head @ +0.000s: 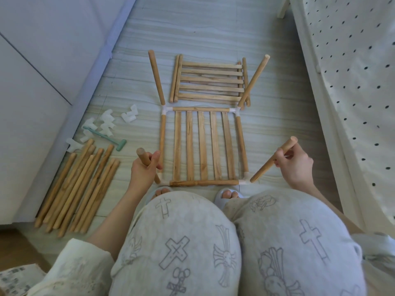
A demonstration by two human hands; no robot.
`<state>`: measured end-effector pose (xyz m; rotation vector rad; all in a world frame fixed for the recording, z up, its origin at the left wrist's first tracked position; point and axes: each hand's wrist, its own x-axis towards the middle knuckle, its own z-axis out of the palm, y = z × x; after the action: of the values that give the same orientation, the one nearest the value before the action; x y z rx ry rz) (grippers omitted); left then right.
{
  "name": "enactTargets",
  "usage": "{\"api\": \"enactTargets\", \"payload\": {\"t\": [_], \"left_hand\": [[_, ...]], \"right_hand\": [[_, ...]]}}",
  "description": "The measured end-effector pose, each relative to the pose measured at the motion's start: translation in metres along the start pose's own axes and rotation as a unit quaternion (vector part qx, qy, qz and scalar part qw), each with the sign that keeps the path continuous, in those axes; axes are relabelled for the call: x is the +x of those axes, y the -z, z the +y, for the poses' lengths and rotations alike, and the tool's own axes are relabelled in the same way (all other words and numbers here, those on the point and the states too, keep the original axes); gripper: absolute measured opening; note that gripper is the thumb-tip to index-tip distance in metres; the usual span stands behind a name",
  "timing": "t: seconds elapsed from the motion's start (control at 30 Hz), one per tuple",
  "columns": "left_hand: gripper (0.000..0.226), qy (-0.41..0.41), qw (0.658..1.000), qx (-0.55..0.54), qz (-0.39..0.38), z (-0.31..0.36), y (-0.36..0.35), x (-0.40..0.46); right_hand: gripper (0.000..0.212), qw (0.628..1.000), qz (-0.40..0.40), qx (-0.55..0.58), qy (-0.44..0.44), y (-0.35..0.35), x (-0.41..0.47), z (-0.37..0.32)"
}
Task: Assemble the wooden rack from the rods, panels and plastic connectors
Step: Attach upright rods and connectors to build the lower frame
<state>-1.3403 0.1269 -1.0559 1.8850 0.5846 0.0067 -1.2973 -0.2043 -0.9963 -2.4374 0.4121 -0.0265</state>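
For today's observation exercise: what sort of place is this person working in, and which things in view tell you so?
Probably a room at home, perhaps a bedroom. The person squats in slippers on a pale plank floor, between white cabinet panels and a dotted white fabric, possibly bedding.

We see soft, even daylight, perhaps from the right; shadows stay faint, edges bow outward, and the corners look slightly smeared.

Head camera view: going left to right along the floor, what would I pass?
Bundle of loose rods → green mallet → left hand gripping an upright rod → slatted panel frame → right hand gripping another rod → dotted white furniture.
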Motion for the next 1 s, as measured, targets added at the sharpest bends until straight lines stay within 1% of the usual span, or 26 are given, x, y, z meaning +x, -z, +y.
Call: {"api": "enactTargets", "payload": {"t": [0.23,0.4,0.47,0.57,0.63,0.7,0.73,0.77,0.8,0.83,0.87,0.9,0.93,1.0], "left_hand": [[0.037,0.012,1.000,0.015,-0.007,0.005,0.000,-0.003],[0.042,0.017,1.000,0.013,0.001,0.005,0.001,-0.004],[0.041,0.022,1.000,0.019,0.002,0.006,0.000,-0.004],[0.036,0.033,0.999,0.041,-0.012,0.006,0.003,-0.004],[0.025,0.025,0.998,0.049,-0.014,0.008,0.007,-0.004],[0.017,-0.002,0.999,0.053,-0.007,0.014,0.013,-0.007],[0.015,-0.024,0.998,0.060,0.000,0.018,0.016,-0.009],[0.015,-0.047,0.996,0.075,0.008,0.024,0.019,-0.011],[0.015,-0.070,0.993,0.098,0.011,0.028,0.022,-0.012],[0.017,-0.092,0.987,0.133,0.009,0.033,0.025,-0.013],[0.020,-0.113,0.976,0.184,0.004,0.037,0.028,-0.012],[0.024,-0.129,0.961,0.246,0.002,0.041,0.032,-0.012],[0.028,-0.145,0.941,0.306,0.007,0.043,0.035,-0.011],[0.030,-0.191,0.907,0.374,0.038,0.047,0.039,-0.010]], "right_hand": [[0.013,1.000,-0.004,0.019,-0.008,0.003,-0.001,0.004],[0.014,0.998,-0.063,-0.009,-0.007,0.005,-0.003,0.016],[0.013,0.995,-0.094,-0.038,-0.007,0.009,0.000,0.015],[0.012,0.984,-0.149,-0.093,-0.001,0.019,0.010,0.004],[0.011,0.980,-0.160,-0.113,0.021,0.024,0.016,-0.004],[0.014,0.972,-0.169,-0.155,0.053,0.026,0.019,-0.009],[0.014,0.961,-0.181,-0.197,0.072,0.026,0.019,-0.013],[0.013,0.942,-0.198,-0.254,0.091,0.026,0.018,-0.016],[0.014,0.915,-0.219,-0.321,0.111,0.026,0.016,-0.021],[0.017,0.878,-0.238,-0.392,0.135,0.025,0.014,-0.025],[0.024,0.837,-0.252,-0.457,0.163,0.025,0.012,-0.030],[0.033,0.797,-0.259,-0.511,0.192,0.025,0.010,-0.033],[0.037,0.764,-0.262,-0.549,0.217,0.025,0.009,-0.036],[0.029,0.718,-0.253,-0.591,0.268,0.024,0.011,-0.038]]}}
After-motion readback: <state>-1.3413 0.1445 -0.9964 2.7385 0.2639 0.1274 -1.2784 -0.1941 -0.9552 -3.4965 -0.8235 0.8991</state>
